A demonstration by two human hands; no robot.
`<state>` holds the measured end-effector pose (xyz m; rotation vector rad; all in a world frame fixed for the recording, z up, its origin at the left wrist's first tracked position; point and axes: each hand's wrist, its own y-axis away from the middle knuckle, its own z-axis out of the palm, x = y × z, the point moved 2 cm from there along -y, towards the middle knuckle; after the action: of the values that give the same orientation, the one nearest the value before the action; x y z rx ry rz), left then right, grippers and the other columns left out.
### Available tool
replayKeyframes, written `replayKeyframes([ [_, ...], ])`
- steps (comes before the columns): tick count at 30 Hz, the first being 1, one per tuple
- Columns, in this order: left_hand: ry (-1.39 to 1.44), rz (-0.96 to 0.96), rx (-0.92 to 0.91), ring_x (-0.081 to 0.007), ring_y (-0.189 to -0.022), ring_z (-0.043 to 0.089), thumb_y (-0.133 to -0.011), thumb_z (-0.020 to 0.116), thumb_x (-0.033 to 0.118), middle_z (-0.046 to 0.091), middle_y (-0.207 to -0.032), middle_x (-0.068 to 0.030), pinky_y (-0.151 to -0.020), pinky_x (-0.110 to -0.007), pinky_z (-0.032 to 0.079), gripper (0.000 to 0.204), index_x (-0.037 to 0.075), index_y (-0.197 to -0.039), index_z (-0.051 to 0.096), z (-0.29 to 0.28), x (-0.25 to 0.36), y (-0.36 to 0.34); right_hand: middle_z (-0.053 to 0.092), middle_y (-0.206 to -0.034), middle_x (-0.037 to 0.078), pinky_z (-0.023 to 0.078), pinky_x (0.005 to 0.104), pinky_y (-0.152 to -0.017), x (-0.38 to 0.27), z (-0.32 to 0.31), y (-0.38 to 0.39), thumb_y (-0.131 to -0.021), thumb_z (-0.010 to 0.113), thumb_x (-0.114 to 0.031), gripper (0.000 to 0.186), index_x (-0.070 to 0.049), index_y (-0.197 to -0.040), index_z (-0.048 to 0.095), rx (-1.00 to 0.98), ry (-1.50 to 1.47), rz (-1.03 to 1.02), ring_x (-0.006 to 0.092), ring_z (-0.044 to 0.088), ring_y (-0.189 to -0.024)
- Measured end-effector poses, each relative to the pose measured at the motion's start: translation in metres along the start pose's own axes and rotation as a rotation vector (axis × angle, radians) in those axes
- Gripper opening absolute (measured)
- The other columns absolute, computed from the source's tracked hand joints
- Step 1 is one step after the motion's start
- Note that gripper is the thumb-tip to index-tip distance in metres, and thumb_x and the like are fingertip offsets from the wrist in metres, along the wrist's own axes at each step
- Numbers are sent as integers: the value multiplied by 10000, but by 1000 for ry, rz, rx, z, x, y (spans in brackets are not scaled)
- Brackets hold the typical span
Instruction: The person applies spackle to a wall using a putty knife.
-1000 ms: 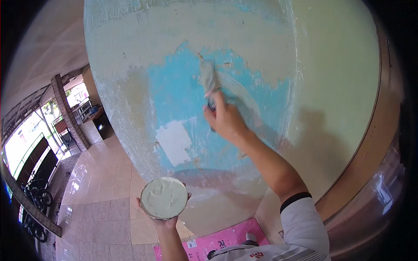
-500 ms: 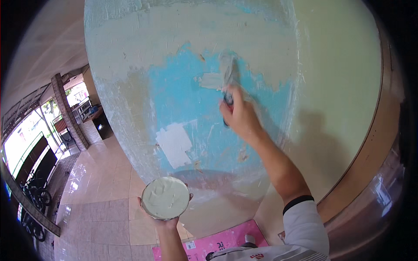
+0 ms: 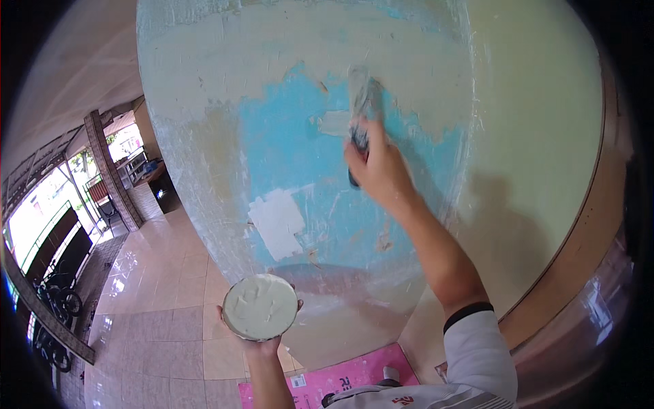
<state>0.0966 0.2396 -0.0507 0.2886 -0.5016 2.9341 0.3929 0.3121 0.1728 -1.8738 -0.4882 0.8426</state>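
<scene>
The right hand (image 3: 378,167) grips a dark-handled flat putty knife (image 3: 363,102), its blade pressed on the blue patch of the pale wall (image 3: 300,157). The left hand (image 3: 262,341) cups a round bowl of white filler (image 3: 260,307) below. This appears the spreading step; the next stroke needs even pressure.

We've got a glossy tiled floor (image 3: 157,300) filling the lower left of the frame. A pink sheet (image 3: 340,382) lies flat on it at the bottom centre, right by the foot of the wall (image 3: 225,170).
</scene>
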Motion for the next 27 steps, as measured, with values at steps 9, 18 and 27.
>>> replayKeyframes([
  [9,33,-28,-17,-674,-1424,221,-872,573,763,326,-1616,-224,-1021,-887,243,913,155,-1538,433,1,0,4,667,-689,228,536,534,-556,19,53,32,-958,679,-195,430,-45,-1290,451,-148,58,-32,466,679,-642],
  [18,-22,14,46,-670,-1420,237,-868,581,764,333,-1608,-224,-1021,-882,259,901,173,-1532,436,-6,0,2,685,-792,273,536,530,-601,28,-9,-50,-980,651,-221,365,-51,-1243,463,106,107,31,486,688,-734],
  [27,18,46,134,-629,-1357,370,-838,538,802,435,-1554,-178,-1017,-883,258,884,182,-1467,523,-16,6,3,680,-779,271,542,501,-599,28,21,39,-977,659,-207,396,-29,-1260,446,-117,-56,-35,477,693,-719],
])
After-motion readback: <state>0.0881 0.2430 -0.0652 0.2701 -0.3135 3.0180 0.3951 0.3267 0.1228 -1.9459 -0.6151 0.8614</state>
